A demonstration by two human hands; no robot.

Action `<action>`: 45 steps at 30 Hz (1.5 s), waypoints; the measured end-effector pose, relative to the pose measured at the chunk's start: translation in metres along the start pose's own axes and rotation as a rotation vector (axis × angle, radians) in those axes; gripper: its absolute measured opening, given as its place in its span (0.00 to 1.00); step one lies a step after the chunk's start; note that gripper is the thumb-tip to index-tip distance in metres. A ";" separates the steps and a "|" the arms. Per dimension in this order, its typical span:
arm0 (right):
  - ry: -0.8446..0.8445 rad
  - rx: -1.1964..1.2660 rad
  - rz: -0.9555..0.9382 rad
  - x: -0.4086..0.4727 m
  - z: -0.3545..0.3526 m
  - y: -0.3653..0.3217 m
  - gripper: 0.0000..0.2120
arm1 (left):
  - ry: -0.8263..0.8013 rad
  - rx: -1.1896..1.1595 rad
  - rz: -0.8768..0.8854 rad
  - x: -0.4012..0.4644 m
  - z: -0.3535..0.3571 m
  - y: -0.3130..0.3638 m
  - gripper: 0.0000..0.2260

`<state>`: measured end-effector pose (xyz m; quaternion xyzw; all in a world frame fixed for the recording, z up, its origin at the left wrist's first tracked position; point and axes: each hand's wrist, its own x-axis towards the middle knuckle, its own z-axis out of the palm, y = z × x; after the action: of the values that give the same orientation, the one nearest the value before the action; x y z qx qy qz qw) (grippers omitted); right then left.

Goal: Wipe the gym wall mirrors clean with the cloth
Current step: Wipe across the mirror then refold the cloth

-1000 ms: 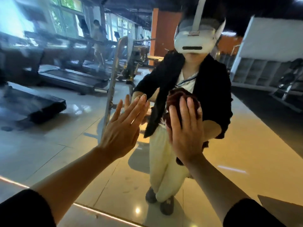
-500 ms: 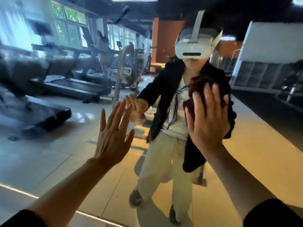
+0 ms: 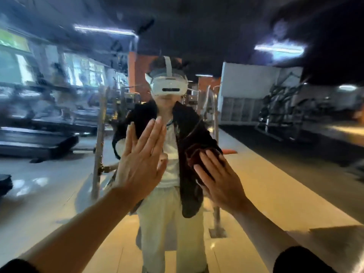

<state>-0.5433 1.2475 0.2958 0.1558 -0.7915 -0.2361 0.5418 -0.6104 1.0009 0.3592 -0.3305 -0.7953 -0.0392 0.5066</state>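
The wall mirror (image 3: pixel 275 184) fills the view and reflects me and the gym behind. My right hand (image 3: pixel 220 180) presses a dark red cloth (image 3: pixel 194 154) flat against the glass with straight fingers; most of the cloth is hidden under the palm. My left hand (image 3: pixel 140 160) lies flat on the mirror just left of it, fingers straight and together, with nothing in it. The two hands are close, about a hand's width apart.
The reflection shows treadmills (image 3: pixel 35 138) at the left, a metal post (image 3: pixel 99 146) beside my left hand, exercise machines (image 3: pixel 285 115) at the right and a glossy tiled floor (image 3: pixel 271 194). The picture is blurred by motion.
The view has swung upward and is blurred. My right hand has slid the cloth down and left on the glass. My left hand has moved right and up, closer to the right hand.
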 end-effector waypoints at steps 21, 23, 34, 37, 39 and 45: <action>0.296 0.043 0.832 0.064 -0.030 0.089 0.24 | 0.103 -0.077 0.088 0.029 -0.024 -0.018 0.31; 0.450 0.095 1.079 0.095 -0.041 0.125 0.26 | 0.135 -0.063 0.098 0.053 -0.033 -0.018 0.31; 0.256 0.045 0.235 0.124 -0.036 0.114 0.21 | 0.153 -0.004 0.028 0.154 -0.061 0.007 0.32; 0.420 0.036 0.663 0.121 -0.049 0.159 0.22 | 0.142 0.063 0.039 0.155 -0.063 0.007 0.34; 0.492 0.054 0.893 0.143 -0.058 0.177 0.23 | 0.143 0.094 0.032 0.156 -0.064 0.008 0.31; 0.414 0.032 0.548 0.206 -0.051 0.132 0.23 | 0.139 0.175 0.038 0.157 -0.065 0.009 0.28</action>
<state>-0.5697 1.2451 0.5441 -0.0093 -0.6807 -0.0328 0.7318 -0.5969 1.0584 0.5189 -0.2963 -0.7524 0.0173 0.5881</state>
